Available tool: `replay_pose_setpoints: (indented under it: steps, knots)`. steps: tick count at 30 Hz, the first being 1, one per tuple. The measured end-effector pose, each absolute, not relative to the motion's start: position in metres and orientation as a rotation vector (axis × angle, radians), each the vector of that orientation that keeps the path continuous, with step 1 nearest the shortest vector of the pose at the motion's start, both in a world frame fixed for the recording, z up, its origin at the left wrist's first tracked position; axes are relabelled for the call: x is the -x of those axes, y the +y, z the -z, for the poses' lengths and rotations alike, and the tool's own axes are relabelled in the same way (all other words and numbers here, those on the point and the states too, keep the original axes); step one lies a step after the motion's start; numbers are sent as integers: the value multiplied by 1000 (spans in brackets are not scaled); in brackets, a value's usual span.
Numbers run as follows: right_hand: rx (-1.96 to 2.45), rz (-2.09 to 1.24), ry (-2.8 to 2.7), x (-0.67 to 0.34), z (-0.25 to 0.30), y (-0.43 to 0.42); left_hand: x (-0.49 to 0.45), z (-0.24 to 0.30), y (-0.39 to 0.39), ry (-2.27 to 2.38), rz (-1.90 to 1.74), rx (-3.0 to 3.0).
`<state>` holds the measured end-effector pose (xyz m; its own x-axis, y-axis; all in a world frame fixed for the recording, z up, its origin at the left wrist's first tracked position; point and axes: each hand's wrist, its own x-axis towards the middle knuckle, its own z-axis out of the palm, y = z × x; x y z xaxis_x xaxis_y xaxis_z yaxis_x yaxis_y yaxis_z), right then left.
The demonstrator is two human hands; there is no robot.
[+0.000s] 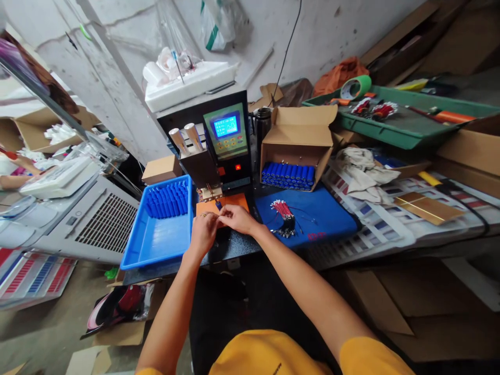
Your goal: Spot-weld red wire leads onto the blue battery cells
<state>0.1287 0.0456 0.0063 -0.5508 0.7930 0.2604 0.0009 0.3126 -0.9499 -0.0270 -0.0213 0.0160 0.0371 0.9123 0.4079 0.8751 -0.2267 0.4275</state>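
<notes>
The tray (158, 239) lies left of the machine (225, 133), carton (297, 127) right.

No wording can be read with certainty. At eleven o'clock, the rectangular blue-lit display (226, 125) in the green panel (233, 149) of the black box-shaped machine (245, 112) shows several lines of pale characters and a stepped outline at its right; the characters are too small to make out, as are any marks on the keys below. At four o'clock, red lettering (315, 236) stands on the flat blue mat (332, 208), blurred beyond reading. At six o'clock, dark lettering (277, 369) on the yellow cloth shirt (258, 351) is cut off by the lower edge.
</notes>
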Motion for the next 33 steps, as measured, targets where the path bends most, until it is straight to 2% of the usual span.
replay_pose_setpoints:
  steps: [5, 11, 19, 27, 33]
  knots:
    - [751, -1267, -1829, -126, -2, 45, 24, -19, -22, 1889, -953, -2185]
    - [739, -1381, -1515, -132, -13, 43, 23, -10, -33, 1736, -1306, -2026]
    - [792, -1565, -1239, -141, -27, 44, 18, 3, -13, 1630, -1154, -2166]
    - [807, -1588, -1143, -136, -23, 48, 17, 2, -13, 1625, -1377, -1702]
    - [821, -1575, -1181, -136, -26, 47, 20, -8, -3, 1632, -1367, -1559]
